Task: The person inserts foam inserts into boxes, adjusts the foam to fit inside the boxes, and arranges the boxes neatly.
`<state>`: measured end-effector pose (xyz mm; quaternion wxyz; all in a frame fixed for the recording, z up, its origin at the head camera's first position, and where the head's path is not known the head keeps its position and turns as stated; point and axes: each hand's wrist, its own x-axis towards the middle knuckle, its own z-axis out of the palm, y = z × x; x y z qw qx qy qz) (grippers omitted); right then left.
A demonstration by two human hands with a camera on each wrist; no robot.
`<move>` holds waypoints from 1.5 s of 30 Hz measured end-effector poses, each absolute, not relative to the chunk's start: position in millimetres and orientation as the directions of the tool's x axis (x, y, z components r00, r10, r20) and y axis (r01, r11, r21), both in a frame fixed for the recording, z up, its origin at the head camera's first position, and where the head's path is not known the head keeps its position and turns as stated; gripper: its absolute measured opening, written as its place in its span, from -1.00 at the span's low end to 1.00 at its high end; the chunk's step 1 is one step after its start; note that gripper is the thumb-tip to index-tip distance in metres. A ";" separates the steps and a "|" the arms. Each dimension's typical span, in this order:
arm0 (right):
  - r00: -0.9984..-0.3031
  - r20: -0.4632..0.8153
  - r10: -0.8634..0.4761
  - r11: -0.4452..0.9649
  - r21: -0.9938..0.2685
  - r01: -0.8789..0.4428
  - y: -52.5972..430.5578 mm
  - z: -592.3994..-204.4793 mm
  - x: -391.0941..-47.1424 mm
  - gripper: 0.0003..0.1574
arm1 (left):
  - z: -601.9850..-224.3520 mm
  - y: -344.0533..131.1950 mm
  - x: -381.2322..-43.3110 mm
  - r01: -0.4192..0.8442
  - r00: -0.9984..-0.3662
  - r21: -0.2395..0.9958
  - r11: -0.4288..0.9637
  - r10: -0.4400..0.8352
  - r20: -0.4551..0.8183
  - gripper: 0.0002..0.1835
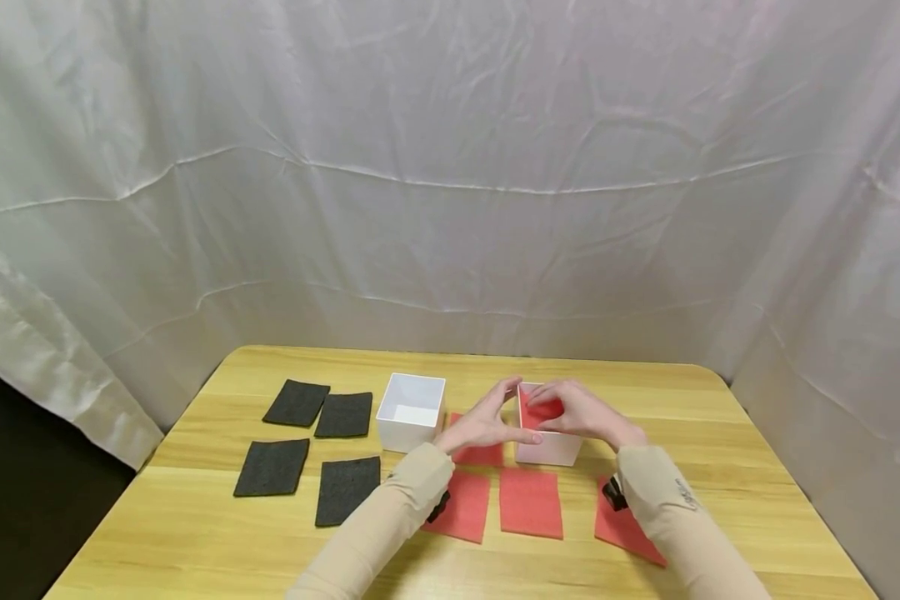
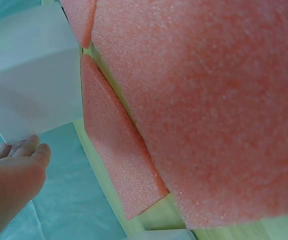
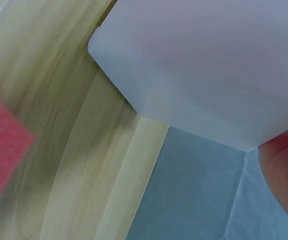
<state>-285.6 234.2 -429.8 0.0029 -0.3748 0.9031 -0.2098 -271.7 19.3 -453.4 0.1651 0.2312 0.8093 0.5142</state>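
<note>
A white box [image 1: 549, 448] stands at the right of the table with a red foam sheet [image 1: 534, 412] inside its mouth. My right hand [image 1: 587, 412] reaches over the box's right rim, its bent fingers and thumb gripping that sheet. On the other side is my left hand [image 1: 483, 423], spread by the left rim, with its thumb across the front; in the left wrist view its fingers [image 2: 29, 147] touch the box's edge [image 2: 34, 90]. The right wrist view shows the box wall [image 3: 194, 85] and part of the right hand [image 3: 286, 167]; its fingertips are hidden there.
A second white box [image 1: 408, 433] stands left of my left hand. Several black foam sheets [image 1: 272, 467] lie at the left. More red foam sheets [image 1: 531, 503] lie in front of the right box and under my forearms. A pale curtain [image 1: 450, 250] hangs behind the table.
</note>
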 end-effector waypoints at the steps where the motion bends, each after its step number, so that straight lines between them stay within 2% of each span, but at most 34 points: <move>1: -0.722 0.153 -0.675 0.630 -0.389 -0.672 234.4 -429.3 -285.4 -0.64 | -453.6 19.4 -272.0 0.208 -0.838 0.908 0.365 0.545 -0.027 0.08; 7: -0.761 0.156 -0.630 0.645 -0.440 -0.625 240.5 -422.2 -281.1 -0.62 | -453.0 19.4 -272.5 0.226 -0.835 0.903 0.365 0.550 -0.014 0.08; 15: -0.742 0.152 -0.652 0.673 -0.333 -0.660 245.6 -419.2 -281.7 -0.75 | -451.1 18.6 -272.6 0.216 -0.837 0.904 0.370 0.547 -0.024 0.07; 21: -0.746 0.135 -0.652 0.682 -0.324 -0.655 246.4 -420.1 -282.3 -0.77 | -451.0 18.0 -273.1 0.218 -0.837 0.905 0.364 0.546 -0.019 0.07; 32: -0.765 0.312 -0.563 0.623 -0.448 -0.641 259.5 -430.5 -271.3 -0.61 | -451.6 18.3 -272.4 0.217 -0.839 0.908 0.359 0.544 -0.015 0.08; 38: -0.786 0.480 -0.390 0.544 -0.569 -0.617 268.3 -440.1 -260.0 -0.61 | -453.1 18.2 -271.3 0.211 -0.838 0.912 0.353 0.546 -0.017 0.07; 45: -0.801 0.549 -0.241 0.384 -0.704 -0.598 285.0 -451.7 -249.6 -0.66 | -455.1 20.0 -270.1 0.207 -0.839 0.918 0.340 0.544 -0.012 0.08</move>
